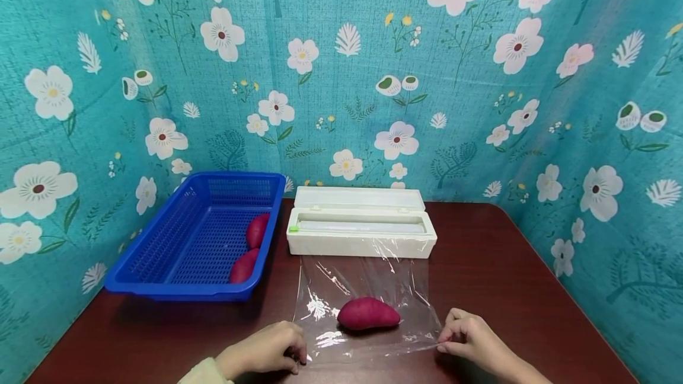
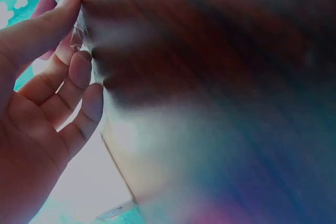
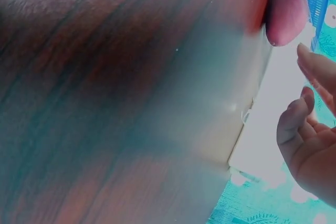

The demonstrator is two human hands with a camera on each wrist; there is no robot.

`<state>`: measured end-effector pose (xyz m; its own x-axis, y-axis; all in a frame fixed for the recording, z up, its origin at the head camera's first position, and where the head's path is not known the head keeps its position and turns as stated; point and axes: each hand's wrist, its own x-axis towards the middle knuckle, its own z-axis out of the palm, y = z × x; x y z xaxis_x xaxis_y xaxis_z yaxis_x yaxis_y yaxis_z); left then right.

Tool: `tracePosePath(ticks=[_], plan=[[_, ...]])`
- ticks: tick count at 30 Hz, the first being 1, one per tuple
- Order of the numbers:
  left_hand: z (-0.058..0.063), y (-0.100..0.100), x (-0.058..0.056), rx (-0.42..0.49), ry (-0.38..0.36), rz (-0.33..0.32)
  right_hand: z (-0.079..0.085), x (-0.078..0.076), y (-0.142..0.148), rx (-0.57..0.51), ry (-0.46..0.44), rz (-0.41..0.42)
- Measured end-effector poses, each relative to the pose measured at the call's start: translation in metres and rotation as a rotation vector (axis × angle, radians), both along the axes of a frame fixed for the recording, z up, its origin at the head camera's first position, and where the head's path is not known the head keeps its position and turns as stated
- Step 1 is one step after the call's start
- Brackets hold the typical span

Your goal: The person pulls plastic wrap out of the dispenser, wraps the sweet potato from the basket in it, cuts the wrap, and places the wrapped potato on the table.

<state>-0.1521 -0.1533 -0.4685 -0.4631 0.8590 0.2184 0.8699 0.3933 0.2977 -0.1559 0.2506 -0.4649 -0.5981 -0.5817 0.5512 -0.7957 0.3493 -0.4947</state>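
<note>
A purple-red sweet potato (image 1: 368, 314) lies on a sheet of clear plastic wrap (image 1: 368, 345) spread over the table. The sheet runs out from a white wrap dispenser (image 1: 363, 246) behind it and is still joined to it. At the sheet's front left corner, my left hand (image 1: 269, 347) pinches the film's edge. My right hand (image 1: 475, 339) pinches the front right corner between thumb and fingers. Film shows at the fingertips of the left hand (image 2: 52, 87) in the left wrist view. In the right wrist view the sweet potato (image 3: 287, 14) appears beyond the right hand (image 3: 310, 140).
A blue plastic basket (image 1: 120, 277) stands at the left with two more sweet potatoes (image 1: 245, 266) along its right side. The dispenser's lid (image 1: 359, 198) is raised, and a green slider (image 1: 293, 229) sits at its left end. A flowered teal cloth (image 1: 331, 76) hangs around the dark table (image 1: 480, 253).
</note>
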Motion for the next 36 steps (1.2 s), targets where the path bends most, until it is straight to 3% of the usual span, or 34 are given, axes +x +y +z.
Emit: tracePosePath(ticks=[5, 10, 15, 20, 25, 31, 36], plan=[[0.0, -0.001, 0.001, 0.006, 0.082, 0.01, 0.018, 0.005, -0.01, -0.053, 0.031, -0.006], [0.0, -0.002, 0.002, 0.025, 0.121, 0.041, 0.033, 0.008, -0.016, -0.118, 0.004, 0.049], [0.001, 0.0, 0.004, 0.071, 0.074, 0.072, 0.02, 0.001, -0.01, -0.137, -0.105, 0.118], [0.002, 0.004, 0.005, 0.082, 0.012, 0.142, 0.003, -0.003, -0.001, -0.093, -0.284, 0.092], [0.001, 0.007, 0.003, 0.025, 0.017, 0.178, 0.006, -0.003, -0.003, -0.079, -0.346, 0.09], [0.003, 0.01, 0.0, -0.003, 0.047, 0.176, 0.023, 0.002, -0.014, -0.091, -0.323, 0.077], [0.007, 0.01, -0.002, 0.068, 0.123, 0.144, 0.019, -0.002, -0.014, -0.085, -0.19, 0.001]])
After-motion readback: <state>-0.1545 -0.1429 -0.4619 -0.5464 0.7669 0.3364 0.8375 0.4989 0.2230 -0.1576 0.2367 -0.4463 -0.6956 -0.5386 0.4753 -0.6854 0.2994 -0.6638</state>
